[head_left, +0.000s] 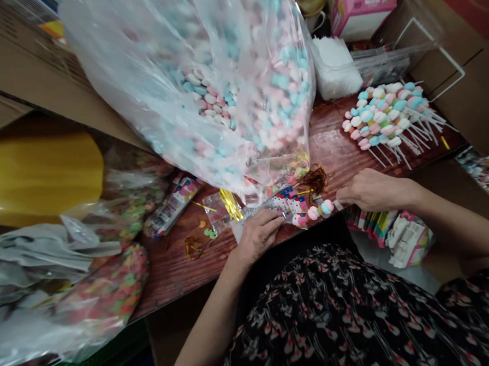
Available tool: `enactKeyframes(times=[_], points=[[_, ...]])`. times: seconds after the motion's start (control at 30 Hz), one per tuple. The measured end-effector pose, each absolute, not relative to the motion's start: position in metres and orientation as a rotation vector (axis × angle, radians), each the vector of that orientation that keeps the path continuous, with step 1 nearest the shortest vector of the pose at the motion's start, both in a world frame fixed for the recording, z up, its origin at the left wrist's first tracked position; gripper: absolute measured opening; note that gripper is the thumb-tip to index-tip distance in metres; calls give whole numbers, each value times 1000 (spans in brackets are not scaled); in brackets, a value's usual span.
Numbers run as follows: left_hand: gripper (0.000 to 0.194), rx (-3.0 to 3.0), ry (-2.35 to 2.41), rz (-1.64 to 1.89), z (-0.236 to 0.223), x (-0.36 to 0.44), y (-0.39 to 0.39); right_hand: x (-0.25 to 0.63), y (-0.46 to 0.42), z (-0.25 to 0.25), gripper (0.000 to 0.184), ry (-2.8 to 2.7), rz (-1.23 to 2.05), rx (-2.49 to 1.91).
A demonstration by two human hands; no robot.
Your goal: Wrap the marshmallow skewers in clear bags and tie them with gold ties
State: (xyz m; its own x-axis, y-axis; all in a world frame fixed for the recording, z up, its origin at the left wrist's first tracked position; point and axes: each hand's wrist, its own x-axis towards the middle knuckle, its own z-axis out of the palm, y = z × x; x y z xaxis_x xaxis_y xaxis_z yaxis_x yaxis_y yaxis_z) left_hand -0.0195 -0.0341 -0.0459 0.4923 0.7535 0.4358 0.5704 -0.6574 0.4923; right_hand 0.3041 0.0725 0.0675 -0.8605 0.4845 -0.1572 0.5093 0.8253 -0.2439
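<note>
My right hand (pixel 365 190) is closed, its fingertips pinching the stick end of a marshmallow skewer (pixel 326 207) with pink, white and blue pieces. The skewer lies at the table's front edge and points left. Its far end meets the printed part of a small clear packaging bag (pixel 300 218); whether it is inside the bag, I cannot tell. With fingers together, my left hand (pixel 261 235) grips that bag near the edge. More flat printed bags (pixel 286 200) lie just beyond the left fingers.
A big clear sack of marshmallows (pixel 215 97) fills the back. Finished skewers (pixel 388 115) are piled at right. Gold twist ties (pixel 231 204) and brown ties (pixel 314 176) lie on the wooden table (pixel 171 269). Bags of gummy candy (pixel 126 276) stand left, a plastic box (pixel 386 63) back right.
</note>
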Motion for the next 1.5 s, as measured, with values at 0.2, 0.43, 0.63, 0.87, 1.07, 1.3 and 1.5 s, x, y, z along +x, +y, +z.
enactKeyframes(times=[0.2,0.43,0.63,0.87,1.07,1.3,1.5], points=[[27,2331,1231,927,-35,-11,-36,293,48,72,18,2825,-325,878],[49,2414,1408,628,-23,2,-31,294,20,38,20,3285,-470,1055],[21,2429,1469,509,-5,12,-18,282,17,45,21,3375,-83,1041],[16,2053,1436,391,14,20,-16,273,34,75,22,3457,372,733],[16,1748,1237,398,23,21,-14,272,42,84,16,3571,461,496],[10,1821,1228,354,26,25,-11,266,43,86,21,3369,251,459],[26,1929,1383,282,22,27,-15,259,46,90,16,3277,252,522]])
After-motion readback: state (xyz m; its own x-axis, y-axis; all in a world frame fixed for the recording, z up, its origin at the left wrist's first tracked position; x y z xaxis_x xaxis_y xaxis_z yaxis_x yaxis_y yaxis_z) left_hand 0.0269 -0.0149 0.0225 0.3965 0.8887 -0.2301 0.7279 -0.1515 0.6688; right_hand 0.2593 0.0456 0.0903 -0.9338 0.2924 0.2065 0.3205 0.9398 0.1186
